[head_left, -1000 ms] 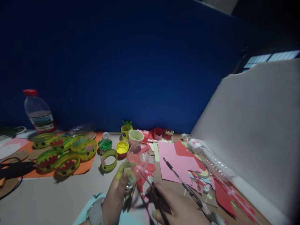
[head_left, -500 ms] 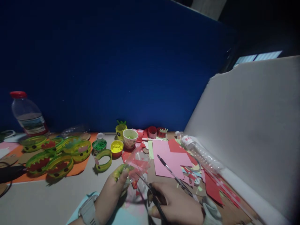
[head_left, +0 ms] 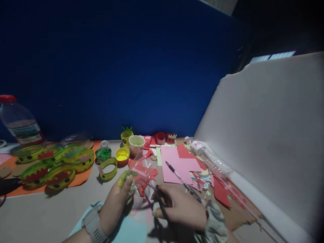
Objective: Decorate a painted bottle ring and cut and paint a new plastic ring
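My left hand [head_left: 115, 199], wearing a pale wristwatch [head_left: 93, 219], grips a clear plastic piece [head_left: 141, 168] with a yellow-green patch near the fingers. My right hand [head_left: 179, 206] is closed around dark-handled scissors [head_left: 162, 202]. Their thin end points up and left, close to the plastic; whether it touches is hard to see. Below the hands lies a light blue sheet [head_left: 134, 229]. Past my left hand stands a yellow-green plastic ring [head_left: 108, 173]. A black-capped pen [head_left: 183, 181] lies beyond my right hand.
Several painted rings [head_left: 59, 182] lie on orange paper [head_left: 86, 173] at left. Cups of green paint [head_left: 103, 153] and yellow paint [head_left: 122, 154] stand behind. Pink paper [head_left: 172, 162] and scraps lie right, before a clear bottle [head_left: 210, 157]. A red-capped bottle [head_left: 21, 125] stands far left.
The view has shifted slightly right, so everything appears further left. The hands keep nearly the same hold on the plastic and the scissors. More of the right sleeve cuff shows now.
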A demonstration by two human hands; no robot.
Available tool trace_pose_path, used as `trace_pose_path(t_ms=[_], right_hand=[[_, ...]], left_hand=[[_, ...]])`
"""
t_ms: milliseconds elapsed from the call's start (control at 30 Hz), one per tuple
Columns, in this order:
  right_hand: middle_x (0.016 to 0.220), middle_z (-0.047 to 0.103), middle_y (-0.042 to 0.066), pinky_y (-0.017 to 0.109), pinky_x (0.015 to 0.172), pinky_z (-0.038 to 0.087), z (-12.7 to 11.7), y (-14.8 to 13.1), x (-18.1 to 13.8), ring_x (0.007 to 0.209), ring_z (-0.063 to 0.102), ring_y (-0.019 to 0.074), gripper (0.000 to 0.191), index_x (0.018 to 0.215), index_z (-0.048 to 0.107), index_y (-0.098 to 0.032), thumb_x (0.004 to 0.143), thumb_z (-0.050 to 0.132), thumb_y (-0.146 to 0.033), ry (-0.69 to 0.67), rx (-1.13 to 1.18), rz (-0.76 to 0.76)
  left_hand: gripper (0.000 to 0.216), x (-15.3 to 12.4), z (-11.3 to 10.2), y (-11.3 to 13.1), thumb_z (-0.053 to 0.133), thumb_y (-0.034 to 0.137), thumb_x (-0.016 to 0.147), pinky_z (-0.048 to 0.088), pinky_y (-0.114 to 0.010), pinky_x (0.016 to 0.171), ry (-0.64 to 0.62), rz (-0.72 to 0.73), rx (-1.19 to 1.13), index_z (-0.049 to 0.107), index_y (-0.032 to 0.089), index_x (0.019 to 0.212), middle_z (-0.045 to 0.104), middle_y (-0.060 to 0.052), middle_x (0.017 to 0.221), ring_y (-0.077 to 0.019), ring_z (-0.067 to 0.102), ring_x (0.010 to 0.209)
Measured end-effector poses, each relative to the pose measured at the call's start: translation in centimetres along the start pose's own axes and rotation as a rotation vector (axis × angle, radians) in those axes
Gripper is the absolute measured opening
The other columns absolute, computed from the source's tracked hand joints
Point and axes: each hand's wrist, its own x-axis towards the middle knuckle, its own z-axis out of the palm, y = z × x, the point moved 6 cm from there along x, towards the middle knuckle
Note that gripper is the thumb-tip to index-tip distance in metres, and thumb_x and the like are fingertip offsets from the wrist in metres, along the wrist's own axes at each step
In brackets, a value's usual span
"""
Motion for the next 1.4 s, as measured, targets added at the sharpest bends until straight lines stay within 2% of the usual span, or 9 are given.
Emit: trace_pose_path(t_ms=[233,367,500,567,633,700,833,1067,1400], right_hand=[[0.072,0.058,-0.003,0.025,0.057,0.026,-0.3,-0.1,0.2,0.063,0.045,0.0120,0.042,0.083,0.055,-0.020,0.071,0.068,-0.058,0.177,-0.075,0.001],[0.069,0.056,-0.003,0.025,0.055,0.023,-0.1,-0.6,0.2,0.060,0.043,0.0110,0.041,0.079,0.052,-0.019,0.074,0.065,-0.057,0.196,-0.106,-0.005],[0.068,0.056,-0.003,0.024,0.054,0.024,-0.1,-0.9,-0.1,0.059,0.043,0.0107,0.034,0.075,0.052,-0.019,0.077,0.064,-0.051,0.169,-0.142,-0.020],[0.067,0.056,-0.003,0.024,0.054,0.025,0.0,-1.0,-0.2,0.059,0.045,0.0111,0.032,0.075,0.054,-0.019,0.078,0.063,-0.049,0.128,-0.135,-0.038],[0.065,0.054,-0.003,0.024,0.054,0.026,-0.1,-1.1,-0.1,0.058,0.044,0.0114,0.029,0.073,0.053,-0.019,0.082,0.059,-0.045,0.114,-0.135,-0.065],[0.063,0.053,-0.003,0.024,0.054,0.026,-0.2,-1.1,0.1,0.057,0.043,0.0114,0.027,0.070,0.051,-0.019,0.085,0.055,-0.041,0.106,-0.134,-0.079],[0.060,0.050,-0.004,0.024,0.054,0.026,-0.6,-1.2,0.3,0.055,0.041,0.0113,0.022,0.068,0.045,-0.020,0.084,0.052,-0.033,0.173,-0.211,-0.078],[0.063,0.051,-0.003,0.024,0.054,0.024,-0.1,-1.6,0.1,0.056,0.039,0.0107,0.032,0.069,0.042,-0.020,0.084,0.057,-0.043,0.156,-0.283,-0.150],[0.066,0.052,-0.001,0.024,0.054,0.027,-0.5,-1.7,-0.5,0.060,0.042,0.0121,0.037,0.070,0.051,-0.019,0.083,0.060,-0.052,-0.056,-0.212,-0.164]], left_hand=[[0.053,0.1,-0.2,0.0,0.052,0.064,0.081,0.044,-0.032,0.100,0.035,0.018,-0.031,0.063,0.022,0.112,0.070,-0.008,0.108,-0.0221,0.062,0.104],[0.053,0.0,-0.6,0.1,0.054,0.062,0.082,0.044,-0.031,0.100,0.080,0.038,-0.053,0.062,0.022,0.116,0.069,-0.007,0.107,-0.0216,0.061,0.106],[0.050,-0.1,-1.3,0.1,0.059,0.065,0.076,0.051,-0.025,0.072,0.184,0.063,-0.070,0.065,0.021,0.099,0.066,-0.003,0.077,-0.0180,0.062,0.081],[0.051,-0.2,-1.4,-0.3,0.058,0.070,0.074,0.041,-0.020,0.047,0.186,0.016,-0.091,0.063,0.020,0.085,0.055,0.002,0.057,-0.0121,0.050,0.052],[0.059,-0.1,-0.9,-0.7,0.050,0.077,0.072,0.025,-0.019,0.037,0.112,-0.063,-0.131,0.055,0.019,0.067,0.036,0.007,0.043,-0.0075,0.029,0.037],[0.063,0.1,-0.8,-0.8,0.047,0.081,0.070,0.021,-0.019,0.036,0.092,-0.068,-0.152,0.050,0.020,0.058,0.033,0.007,0.040,-0.0066,0.026,0.036],[0.057,0.3,-1.5,-0.7,0.053,0.077,0.070,0.024,-0.021,0.037,0.169,-0.060,-0.150,0.056,0.021,0.065,0.045,0.004,0.042,-0.0096,0.037,0.037],[0.055,0.0,-1.6,-0.2,0.054,0.075,0.072,0.031,-0.022,0.038,0.189,-0.031,-0.130,0.062,0.021,0.075,0.044,0.004,0.039,-0.0136,0.048,0.042],[0.053,0.5,-0.9,-0.3,0.055,0.072,0.074,0.021,-0.020,0.036,0.109,-0.048,-0.147,0.056,0.019,0.080,0.031,0.010,0.042,-0.0059,0.023,0.035]])
